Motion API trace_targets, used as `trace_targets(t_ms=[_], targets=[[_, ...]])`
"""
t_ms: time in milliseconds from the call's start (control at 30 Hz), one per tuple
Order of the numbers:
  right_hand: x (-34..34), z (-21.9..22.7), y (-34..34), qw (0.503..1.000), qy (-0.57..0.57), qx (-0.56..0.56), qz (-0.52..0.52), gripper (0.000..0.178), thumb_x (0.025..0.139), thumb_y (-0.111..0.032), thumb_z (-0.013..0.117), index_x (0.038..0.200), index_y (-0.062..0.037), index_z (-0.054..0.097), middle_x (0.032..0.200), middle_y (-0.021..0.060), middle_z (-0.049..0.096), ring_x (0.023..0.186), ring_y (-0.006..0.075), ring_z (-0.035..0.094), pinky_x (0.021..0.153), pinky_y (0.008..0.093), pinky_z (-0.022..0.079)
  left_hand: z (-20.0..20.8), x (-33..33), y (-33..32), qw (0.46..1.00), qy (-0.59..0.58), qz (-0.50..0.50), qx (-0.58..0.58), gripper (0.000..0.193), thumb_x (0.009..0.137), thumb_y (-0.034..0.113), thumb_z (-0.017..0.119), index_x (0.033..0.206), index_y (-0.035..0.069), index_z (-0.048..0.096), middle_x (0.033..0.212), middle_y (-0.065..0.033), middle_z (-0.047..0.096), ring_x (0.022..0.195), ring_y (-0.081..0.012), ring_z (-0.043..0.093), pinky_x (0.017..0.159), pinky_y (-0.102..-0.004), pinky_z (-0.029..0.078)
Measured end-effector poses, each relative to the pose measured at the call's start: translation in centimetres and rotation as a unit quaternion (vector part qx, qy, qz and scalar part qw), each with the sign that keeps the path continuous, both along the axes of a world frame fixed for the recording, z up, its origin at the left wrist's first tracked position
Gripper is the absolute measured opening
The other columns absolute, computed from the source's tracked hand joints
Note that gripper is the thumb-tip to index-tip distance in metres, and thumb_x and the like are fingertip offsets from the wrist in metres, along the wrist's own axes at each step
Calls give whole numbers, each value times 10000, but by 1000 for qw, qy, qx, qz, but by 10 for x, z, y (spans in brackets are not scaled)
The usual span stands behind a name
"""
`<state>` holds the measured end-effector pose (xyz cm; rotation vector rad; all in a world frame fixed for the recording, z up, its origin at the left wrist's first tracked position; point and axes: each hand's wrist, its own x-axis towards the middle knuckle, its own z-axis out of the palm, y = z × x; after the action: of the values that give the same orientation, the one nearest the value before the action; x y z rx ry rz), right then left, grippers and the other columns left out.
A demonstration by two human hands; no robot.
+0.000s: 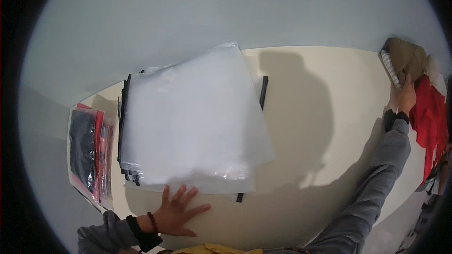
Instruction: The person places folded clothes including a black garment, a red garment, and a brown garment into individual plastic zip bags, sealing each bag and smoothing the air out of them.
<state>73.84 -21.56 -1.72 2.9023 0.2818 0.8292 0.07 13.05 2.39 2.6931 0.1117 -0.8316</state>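
My left hand (181, 211) lies open with its fingers spread, low on the table. Its fingertips touch the near edge of a stack of clear plastic zip bags (197, 117) with black slider strips. Out at the far right, my right arm is stretched to a brown folded cloth item (406, 57) with a white striped edge. My right hand (406, 99) has its fingers closed on the near side of this cloth; part of the grip is hidden.
Bagged dark and red garments (83, 146) lie at the table's left end. A red cloth (429, 113) hangs over the right edge beside my right wrist. A grey wall (292, 9) rises behind the pale table (301, 169).
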Motion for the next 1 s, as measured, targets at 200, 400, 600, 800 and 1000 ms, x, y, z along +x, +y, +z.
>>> trace_targets(t_ms=[200, 400, 600, 800, 1000], targets=[[-12, 2, -5, 997, -31, 29, 60, 769, 772, -215, 705, 1447, -241, 339, 1046, 156, 660, 891, 328, 648, 717, 434, 525, 4, 6, -2, 999, -25, -30, 16, 958, 697, 784, 539, 1475, 291, 276, 1522, -225, 77, 1395, -440, -87, 1001, -667, -147], [-93, 26, 9, 989, 30, 37, 138, 751, 697, -149, 734, 1383, -159, 430, 1026, 191, 648, 866, 364, 636, 720, 448, 506, 1, 5, 1, 996, -36, -71, 46, 1021, 669, 805, 553, 1479, 256, 259, 1515, -256, 11, 1382, -473, -117, 969, -722, -123], [-202, 25, 28, 977, 18, 29, 213, 642, 693, -130, 724, 1295, -135, 504, 1021, 161, 647, 856, 349, 634, 702, 430, 507, 1, 5, 5, 996, -57, -66, 26, 1077, 625, 743, 656, 1482, 248, 232, 1511, -249, -4, 1382, -466, -115, 957, -750, -37], [-349, 42, 42, 948, 80, 46, 306, 533, 641, -160, 770, 1123, -147, 543, 1120, 162, 614, 852, 329, 636, 664, 383, 528, 16, 18, 3, 999, -23, -28, -18, 1135, 617, 605, 763, 1500, 261, 138, 1525, -230, -41, 1390, -463, -113, 1004, -722, -22], [-465, 50, 53, 941, 38, 35, 334, 429, 662, -134, 711, 1077, -191, 617, 1139, 146, 596, 850, 275, 619, 611, 326, 537, 18, 20, 1, 1000, -9, -16, -25, 1201, 576, 579, 811, 1502, 234, 128, 1525, -241, -89, 1383, -450, -202, 1010, -698, -95]])
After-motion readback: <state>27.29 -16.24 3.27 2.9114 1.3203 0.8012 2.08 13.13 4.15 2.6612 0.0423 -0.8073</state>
